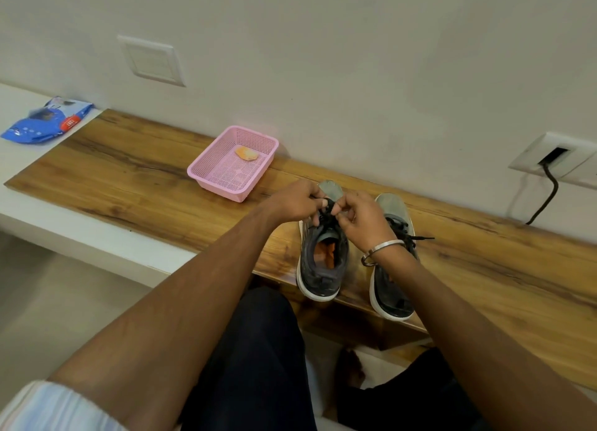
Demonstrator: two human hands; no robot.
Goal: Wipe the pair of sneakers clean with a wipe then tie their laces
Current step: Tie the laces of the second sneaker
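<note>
Head view shows left hand and right hand pinching the left sneaker's laces at frame centre; a slipped pinch could loosen the knot.

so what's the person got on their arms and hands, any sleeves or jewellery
Both forearms are bare. The left hand wears nothing; a pale light-blue and white sleeve is pushed up near the left elbow. The right hand has a plain silver metal bangle round its wrist. No rings or gloves show.
</note>
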